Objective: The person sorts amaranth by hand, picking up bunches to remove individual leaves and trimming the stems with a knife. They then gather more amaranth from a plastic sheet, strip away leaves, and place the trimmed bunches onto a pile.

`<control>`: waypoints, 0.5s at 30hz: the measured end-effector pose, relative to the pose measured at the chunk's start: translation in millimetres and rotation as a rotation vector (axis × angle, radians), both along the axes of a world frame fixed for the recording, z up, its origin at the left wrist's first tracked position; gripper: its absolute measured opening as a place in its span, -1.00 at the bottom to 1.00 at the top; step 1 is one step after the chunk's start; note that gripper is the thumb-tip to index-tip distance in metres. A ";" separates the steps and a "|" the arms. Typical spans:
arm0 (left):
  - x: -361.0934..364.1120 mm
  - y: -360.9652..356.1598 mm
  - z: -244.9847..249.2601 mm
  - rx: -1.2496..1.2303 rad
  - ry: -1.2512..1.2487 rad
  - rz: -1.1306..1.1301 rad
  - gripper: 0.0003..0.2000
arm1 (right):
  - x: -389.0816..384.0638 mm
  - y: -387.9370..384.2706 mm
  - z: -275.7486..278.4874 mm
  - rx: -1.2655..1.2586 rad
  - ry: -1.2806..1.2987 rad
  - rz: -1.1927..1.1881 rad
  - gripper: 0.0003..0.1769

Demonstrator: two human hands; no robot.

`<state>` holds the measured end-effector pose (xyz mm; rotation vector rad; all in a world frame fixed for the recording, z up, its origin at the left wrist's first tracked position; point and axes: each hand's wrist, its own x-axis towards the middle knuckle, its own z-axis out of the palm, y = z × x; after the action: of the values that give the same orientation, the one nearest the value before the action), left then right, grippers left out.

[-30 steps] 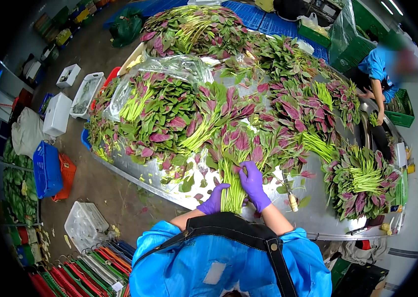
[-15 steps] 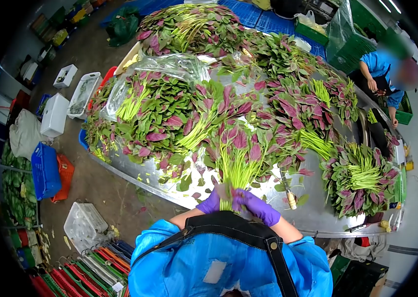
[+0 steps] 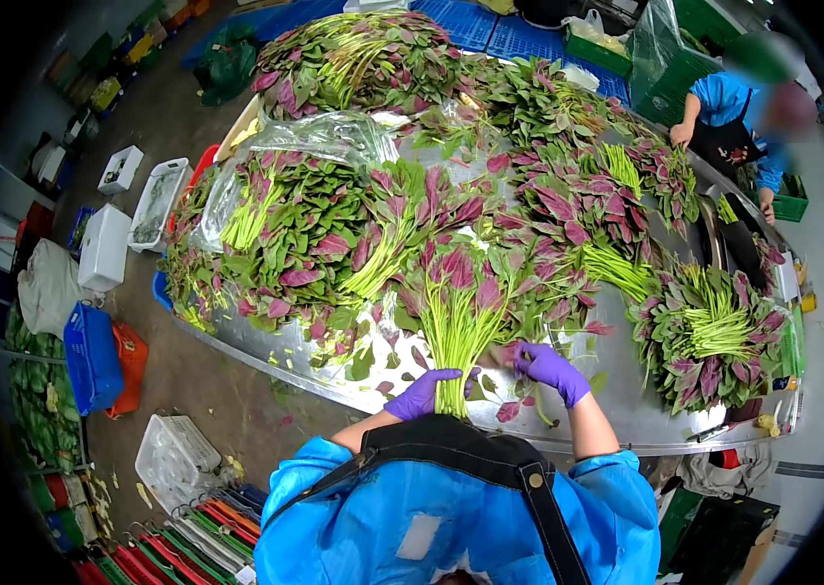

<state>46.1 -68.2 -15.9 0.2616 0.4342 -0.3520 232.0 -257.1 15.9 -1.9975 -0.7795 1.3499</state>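
My left hand point(image 3: 424, 392), in a purple glove, is wrapped round the lower stems of a bunch of red-and-green leafy vegetables point(image 3: 461, 317), held upright at the near edge of the metal table point(image 3: 334, 387). To the right of this bunch is my right hand point(image 3: 547, 369), also gloved in purple, with its fingers pressed together; a blurred reddish leaf shows beside the fingertips, but its hold is unclear. Loose leaves point(image 3: 508, 411) and a stem lie below it. A bundle with pale stems point(image 3: 380, 263) rests behind the held bunch.
Large leafy piles point(image 3: 358, 63) cover the far side. Another bundle point(image 3: 719, 331) lies at right. A co-worker in blue point(image 3: 724, 107) stands at the far right, one hand near the leaves. Blue point(image 3: 92, 359) and orange crates stand on the left floor.
My right hand has moved off the stems to the right and slightly up. My left hand still grips the bunch. The co-worker's arm has reached toward the leaves.
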 end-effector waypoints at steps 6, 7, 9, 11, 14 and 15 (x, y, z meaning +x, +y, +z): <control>-2.8 2.7 -3.3 -0.066 0.022 -0.030 -0.45 | -20.5 23.2 45.7 0.360 0.347 -0.004 -0.85; -3.1 3.6 -10.0 -0.068 0.027 -0.039 -0.45 | -32.1 26.3 54.8 0.350 0.237 0.081 -0.84; 0.2 5.2 -9.8 -0.596 0.044 -0.001 -0.44 | -54.7 42.5 89.6 0.061 0.295 0.084 -0.85; 0.1 7.2 4.7 -0.576 0.274 -0.007 -0.43 | -71.3 40.1 47.4 0.375 -0.061 0.210 -0.85; 2.2 0.6 10.4 -0.132 0.208 0.017 -0.43 | -83.4 36.1 37.8 0.390 -0.024 0.193 -0.85; 2.6 0.1 5.5 -0.170 0.089 0.033 -0.42 | -86.7 34.8 38.6 0.370 -0.011 0.194 -0.85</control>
<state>48.7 -68.1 -10.4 0.0738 0.4923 -0.3672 145.3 -222.3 54.5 -1.6735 -1.1602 1.1954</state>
